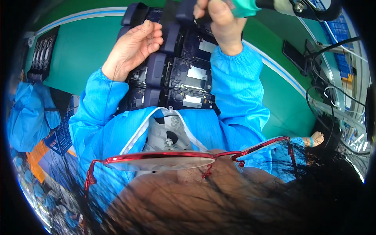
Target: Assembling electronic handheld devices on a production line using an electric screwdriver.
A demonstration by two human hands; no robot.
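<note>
Presently: right hand gripping teal tool; left hand half-curled, contents unclear, beside dark modules.
Tool likely stiff; hold mid-body.

Dk trays matt plstc w/ shiny plates; teal tool smooth plstc; sleeves cloth; surface smooth; specs rim glossy.

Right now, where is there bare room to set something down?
The widest patch is the green tabletop between the far-left dark parts and the left hand. A smaller one lies between the right sleeve and the white strip. The middle is crowded: dark units, with the right hand gripping a teal tool.
</note>
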